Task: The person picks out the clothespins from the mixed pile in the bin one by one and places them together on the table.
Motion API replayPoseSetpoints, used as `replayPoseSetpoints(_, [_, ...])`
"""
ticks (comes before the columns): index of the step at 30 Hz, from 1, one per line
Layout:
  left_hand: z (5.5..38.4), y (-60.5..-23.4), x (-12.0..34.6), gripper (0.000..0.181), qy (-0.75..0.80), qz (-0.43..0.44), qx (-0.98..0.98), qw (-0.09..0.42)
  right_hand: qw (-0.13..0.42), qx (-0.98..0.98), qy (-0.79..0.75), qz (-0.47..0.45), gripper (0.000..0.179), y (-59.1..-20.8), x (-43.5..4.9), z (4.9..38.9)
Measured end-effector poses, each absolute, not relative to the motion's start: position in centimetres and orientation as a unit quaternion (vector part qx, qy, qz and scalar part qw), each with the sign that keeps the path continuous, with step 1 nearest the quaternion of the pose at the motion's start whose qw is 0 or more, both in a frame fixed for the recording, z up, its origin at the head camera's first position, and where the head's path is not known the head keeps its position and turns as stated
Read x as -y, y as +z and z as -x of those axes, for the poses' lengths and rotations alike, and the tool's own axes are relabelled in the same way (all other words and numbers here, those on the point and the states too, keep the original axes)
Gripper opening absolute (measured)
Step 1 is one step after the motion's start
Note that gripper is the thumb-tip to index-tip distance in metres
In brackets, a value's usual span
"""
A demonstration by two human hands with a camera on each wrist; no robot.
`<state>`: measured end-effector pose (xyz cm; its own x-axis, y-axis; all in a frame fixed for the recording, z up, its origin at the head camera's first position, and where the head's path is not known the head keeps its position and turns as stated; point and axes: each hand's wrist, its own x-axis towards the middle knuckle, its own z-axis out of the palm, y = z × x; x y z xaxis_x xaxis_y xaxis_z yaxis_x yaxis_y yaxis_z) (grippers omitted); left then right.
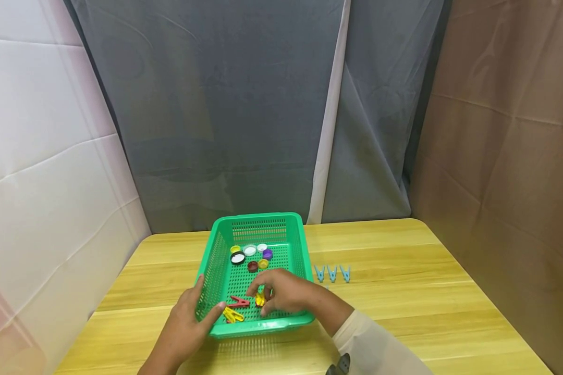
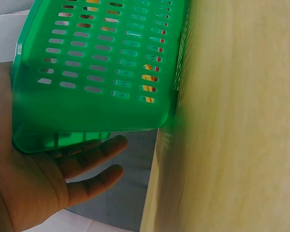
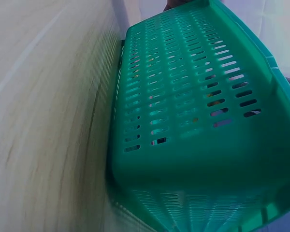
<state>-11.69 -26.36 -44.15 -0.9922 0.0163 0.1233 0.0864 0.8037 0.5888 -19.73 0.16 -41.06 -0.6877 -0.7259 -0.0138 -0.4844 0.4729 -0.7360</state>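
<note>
A green plastic basket (image 1: 305,245) stands on the table. My left hand (image 1: 183,317) rests at its near left corner, thumb over the front rim; in the left wrist view its fingers (image 2: 89,188) stretch past the basket's corner. My right hand (image 1: 286,291) reaches inside, fingers bent around a yellow clothespin (image 1: 260,299) with a bit of red below it; the fingers partly hide it. To its left lie a red clothespin (image 1: 239,302) and several yellow clothespins (image 1: 233,315). In the right wrist view the basket wall hides the right hand's work.
Farther back in the basket sit several bottle caps, among them a black-rimmed cap (image 1: 237,258), a purple cap (image 1: 267,254) and a dark red cap (image 1: 253,266). Blue clothespins (image 1: 332,273) lie in a row on the table (image 1: 403,302), right of the basket. Cloth walls stand around the table.
</note>
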Motion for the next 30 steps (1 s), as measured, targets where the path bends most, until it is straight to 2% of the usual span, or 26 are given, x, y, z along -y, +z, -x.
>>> replayPoseSetpoints(8, [11.60, -44.20, 26.39, 0.099, -0.308, 0.026, 0.949, 0.058, 0.128, -0.816, -0.433, 0.360, 0.037, -41.36, -0.27, 19.77])
replayPoseSetpoints(15, [11.59, -44.20, 26.42, 0.100, -0.309, 0.023, 0.949, 0.055, 0.100, -0.813, -0.426, 0.385, 0.024, -41.20, -0.22, 19.89])
replayPoseSetpoints(23, [11.61, -44.18, 26.41, 0.100, -0.312, 0.025, 0.948, 0.053, 0.127, -0.812, -0.441, 0.360, 0.018, -40.82, -0.43, 19.57])
replayPoseSetpoints(30, [11.61, -44.19, 26.40, 0.099, -0.313, 0.026, 0.948, 0.056, 0.120, -0.811, -0.446, 0.360, 0.036, -40.52, -0.50, 19.26])
